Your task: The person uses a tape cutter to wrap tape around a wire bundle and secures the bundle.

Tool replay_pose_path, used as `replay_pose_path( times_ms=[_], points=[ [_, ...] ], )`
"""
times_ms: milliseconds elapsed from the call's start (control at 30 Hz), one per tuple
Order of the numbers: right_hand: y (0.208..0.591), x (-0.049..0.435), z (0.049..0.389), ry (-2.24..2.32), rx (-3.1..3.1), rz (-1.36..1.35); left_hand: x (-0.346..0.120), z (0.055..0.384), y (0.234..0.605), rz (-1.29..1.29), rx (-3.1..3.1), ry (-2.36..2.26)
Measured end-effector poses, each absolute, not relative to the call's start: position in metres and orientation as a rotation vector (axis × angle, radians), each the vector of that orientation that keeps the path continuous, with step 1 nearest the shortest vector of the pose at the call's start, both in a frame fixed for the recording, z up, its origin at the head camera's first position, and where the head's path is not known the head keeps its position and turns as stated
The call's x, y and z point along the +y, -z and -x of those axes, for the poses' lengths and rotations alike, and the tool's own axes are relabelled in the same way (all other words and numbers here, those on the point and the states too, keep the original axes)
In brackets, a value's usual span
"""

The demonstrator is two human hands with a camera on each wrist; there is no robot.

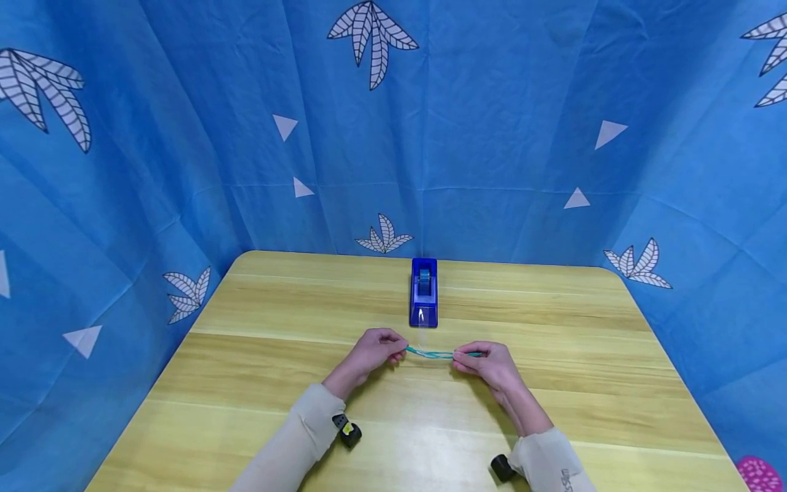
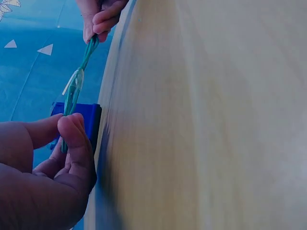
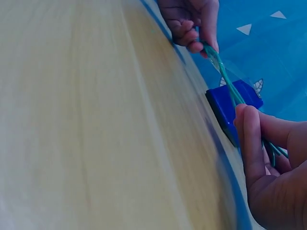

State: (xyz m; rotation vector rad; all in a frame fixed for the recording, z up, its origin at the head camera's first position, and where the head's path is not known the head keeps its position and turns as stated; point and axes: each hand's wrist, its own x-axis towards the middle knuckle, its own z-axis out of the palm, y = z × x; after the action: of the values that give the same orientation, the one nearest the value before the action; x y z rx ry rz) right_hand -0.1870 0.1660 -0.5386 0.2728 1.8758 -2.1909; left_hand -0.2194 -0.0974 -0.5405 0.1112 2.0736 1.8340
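A thin teal-green cord [image 1: 435,355], doubled into several strands, is stretched between the two hands above the table. My left hand [image 1: 373,354] pinches its left end between thumb and fingers. The right hand [image 1: 488,365] pinches the other end, and a short length of cord pokes out past those fingers. From the blue tape dispenser [image 1: 415,295], a clear strip of tape [image 1: 422,337] reaches toward the cord's middle. A pale band [image 2: 79,76] shows around the strands in the left wrist view.
The wood-grain table [image 1: 246,383] spreads around both hands, with the dispenser standing near its back edge. A blue curtain [image 1: 492,137] with leaf and triangle prints hangs behind and at both sides. Black wrist cameras [image 1: 350,435] sit at the sleeves.
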Motion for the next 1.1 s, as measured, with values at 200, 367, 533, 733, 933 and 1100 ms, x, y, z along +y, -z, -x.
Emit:
replay_pose_path(
  times_ms=[200,367,533,733,933,1100],
  points=[
    [0.541,0.164,0.189,2.179,1.905,-0.297,-0.095,0.216,0.540,-0.136,2.158,-1.846],
    [0.541,0.162,0.191,2.145,1.890,-0.275,-0.092,0.211,0.538,-0.174,2.245,-1.844],
    [0.538,0.160,0.193,2.097,1.904,-0.282,-0.092,0.209,0.536,-0.203,2.292,-1.829],
    [0.536,0.159,0.194,2.047,1.931,-0.300,-0.091,0.209,0.535,-0.206,2.297,-1.819],
    [0.538,0.162,0.197,2.030,1.944,-0.305,-0.091,0.211,0.537,-0.233,2.315,-1.822],
    [0.542,0.163,0.198,2.101,1.899,-0.287,-0.091,0.211,0.537,-0.199,2.317,-1.823]
  ],
)
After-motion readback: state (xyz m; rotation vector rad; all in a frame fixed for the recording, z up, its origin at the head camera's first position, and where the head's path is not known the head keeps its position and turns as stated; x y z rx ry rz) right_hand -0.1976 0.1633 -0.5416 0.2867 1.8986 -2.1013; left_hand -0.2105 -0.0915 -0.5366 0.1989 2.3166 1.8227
